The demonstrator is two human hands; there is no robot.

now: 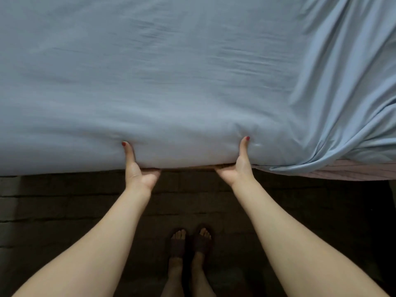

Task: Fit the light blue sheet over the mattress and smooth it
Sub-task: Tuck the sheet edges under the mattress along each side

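Observation:
The light blue sheet covers the mattress across the upper part of the head view, mostly flat with faint wrinkles. My left hand grips the near edge of the sheet-covered mattress, thumb on top and fingers curled underneath. My right hand grips the same edge a little further right in the same way. At the right the sheet bunches into loose folds, and a strip of bare pinkish mattress shows below its hem.
A dark tiled floor lies below the bed edge. My feet in dark sandals stand close to the bed between my arms.

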